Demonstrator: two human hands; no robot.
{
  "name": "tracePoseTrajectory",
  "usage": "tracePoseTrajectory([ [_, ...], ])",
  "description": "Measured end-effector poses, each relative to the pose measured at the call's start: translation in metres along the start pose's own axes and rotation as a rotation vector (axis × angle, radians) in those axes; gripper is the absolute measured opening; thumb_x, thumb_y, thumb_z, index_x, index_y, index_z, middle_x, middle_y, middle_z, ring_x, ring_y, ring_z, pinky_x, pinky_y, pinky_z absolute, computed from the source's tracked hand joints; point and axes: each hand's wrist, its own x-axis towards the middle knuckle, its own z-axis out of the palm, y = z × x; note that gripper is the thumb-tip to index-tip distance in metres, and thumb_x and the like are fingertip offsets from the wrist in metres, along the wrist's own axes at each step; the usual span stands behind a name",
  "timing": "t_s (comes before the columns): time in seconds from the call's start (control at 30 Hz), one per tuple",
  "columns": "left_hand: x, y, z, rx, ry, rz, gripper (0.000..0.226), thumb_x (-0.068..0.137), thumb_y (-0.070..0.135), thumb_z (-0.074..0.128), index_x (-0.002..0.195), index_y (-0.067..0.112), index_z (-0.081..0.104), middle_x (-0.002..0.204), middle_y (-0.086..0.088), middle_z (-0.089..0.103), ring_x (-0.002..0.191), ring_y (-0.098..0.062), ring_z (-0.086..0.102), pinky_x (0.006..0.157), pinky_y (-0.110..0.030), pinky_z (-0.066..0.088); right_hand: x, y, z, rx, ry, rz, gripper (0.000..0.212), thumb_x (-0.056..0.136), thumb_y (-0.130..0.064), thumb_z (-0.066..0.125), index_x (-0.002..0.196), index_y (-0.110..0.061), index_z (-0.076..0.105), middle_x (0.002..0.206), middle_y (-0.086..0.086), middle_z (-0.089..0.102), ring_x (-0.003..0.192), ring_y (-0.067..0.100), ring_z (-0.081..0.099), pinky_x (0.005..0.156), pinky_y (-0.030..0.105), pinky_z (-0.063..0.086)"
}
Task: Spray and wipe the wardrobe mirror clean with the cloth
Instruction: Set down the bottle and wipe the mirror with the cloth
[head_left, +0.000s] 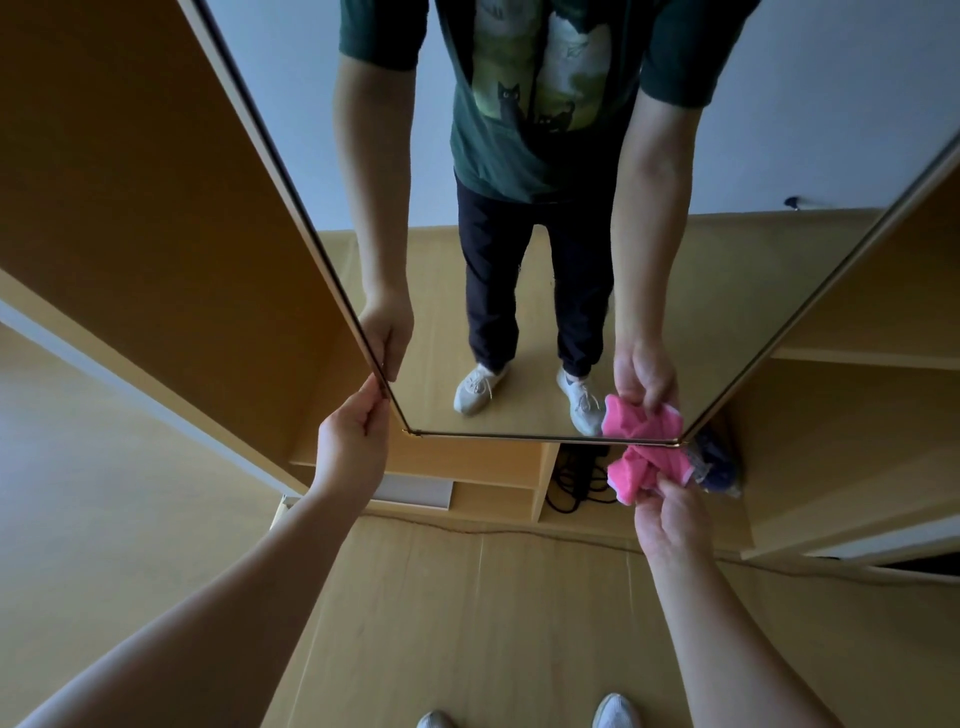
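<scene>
The tall wardrobe mirror hangs on an open door and reflects a standing person. My left hand pinches the mirror's left edge near its bottom corner. My right hand grips a crumpled pink cloth and holds it against the mirror's bottom right corner. The cloth's reflection shows just above the lower frame. No spray bottle is in view.
Behind the door the wooden wardrobe stands open, with low shelves and a black cable bundle in a compartment. A dark blue object lies behind the cloth. My white shoes stand on the light wooden floor.
</scene>
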Motion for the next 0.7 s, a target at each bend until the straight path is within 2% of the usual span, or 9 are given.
tracePoseTrajectory([
  [0.1,-0.008,0.0,0.003,0.038,-0.017,0.001,0.028,0.099,0.012,0.047,0.115,0.031,0.06,0.077,0.008,0.058,0.061,0.003,0.048,0.057,-0.006,0.038,-0.005,0.001,-0.006,-0.023,0.07,-0.012,0.033,0.091,0.012,0.043,0.09,-0.015,0.063,0.096,0.002,0.063,0.086,0.013,0.063,0.079,0.032,0.049],
  [0.2,-0.021,-0.006,0.006,0.096,-0.032,-0.037,0.014,0.098,0.011,0.049,0.095,0.019,0.06,0.075,0.009,0.055,0.062,-0.002,0.047,0.056,-0.005,0.037,-0.019,0.004,-0.015,-0.111,0.121,0.009,0.036,0.083,0.017,0.039,0.081,-0.013,0.06,0.084,0.003,0.057,0.074,0.013,0.058,0.075,0.031,0.049],
  [0.27,-0.03,-0.008,0.007,0.128,-0.067,-0.059,0.017,0.097,0.01,0.049,0.087,0.023,0.055,0.076,0.01,0.053,0.07,-0.007,0.047,0.056,-0.006,0.035,-0.032,0.007,-0.021,-0.177,0.162,0.027,0.036,0.078,0.018,0.036,0.077,-0.012,0.057,0.08,0.003,0.053,0.073,0.015,0.056,0.076,0.033,0.048],
  [0.37,-0.041,-0.002,0.007,0.156,-0.179,-0.078,0.017,0.097,0.015,0.051,0.105,0.022,0.065,0.091,0.012,0.06,0.083,-0.005,0.054,0.068,-0.007,0.039,-0.055,0.015,-0.022,-0.266,0.13,0.037,0.035,0.075,0.017,0.036,0.08,-0.009,0.059,0.08,0.004,0.053,0.076,0.019,0.055,0.077,0.036,0.047],
  [0.43,-0.047,0.008,0.007,0.171,-0.271,-0.049,0.025,0.097,0.018,0.053,0.118,0.016,0.066,0.105,0.008,0.065,0.093,-0.006,0.059,0.079,-0.012,0.041,-0.076,0.015,-0.013,-0.312,0.056,0.02,0.032,0.078,0.015,0.039,0.081,-0.009,0.06,0.077,0.005,0.055,0.073,0.019,0.056,0.069,0.033,0.048],
  [0.47,-0.048,0.016,0.005,0.17,-0.307,-0.025,0.025,0.097,0.018,0.053,0.117,0.016,0.067,0.106,0.006,0.067,0.094,-0.008,0.061,0.08,-0.014,0.043,-0.087,0.013,-0.005,-0.327,0.018,0.001,0.032,0.079,0.015,0.041,0.081,-0.009,0.061,0.075,0.004,0.056,0.07,0.018,0.057,0.064,0.031,0.048],
  [0.57,-0.051,0.051,-0.005,0.128,-0.369,0.042,0.017,0.095,0.018,0.055,0.103,0.022,0.069,0.096,0.001,0.07,0.084,-0.014,0.064,0.064,-0.008,0.043,-0.121,-0.002,0.024,-0.343,-0.094,-0.055,0.032,0.083,0.014,0.043,0.087,-0.009,0.064,0.071,0.002,0.06,0.064,0.015,0.058,0.057,0.026,0.048],
  [0.63,-0.053,0.081,-0.015,0.094,-0.407,0.07,0.019,0.095,0.02,0.055,0.109,0.023,0.068,0.096,0.003,0.069,0.077,-0.004,0.061,0.059,-0.003,0.042,-0.145,-0.019,0.045,-0.361,-0.184,-0.09,0.031,0.085,0.013,0.043,0.092,-0.007,0.066,0.073,0.005,0.062,0.064,0.015,0.06,0.057,0.026,0.049],
  [0.7,-0.056,0.112,-0.025,0.077,-0.435,0.115,0.023,0.095,0.023,0.055,0.115,0.022,0.067,0.099,0.008,0.067,0.079,0.002,0.058,0.059,0.0,0.041,-0.169,-0.039,0.065,-0.396,-0.27,-0.15,0.031,0.086,0.011,0.045,0.095,-0.007,0.069,0.076,0.007,0.065,0.067,0.016,0.063,0.061,0.029,0.051],
])
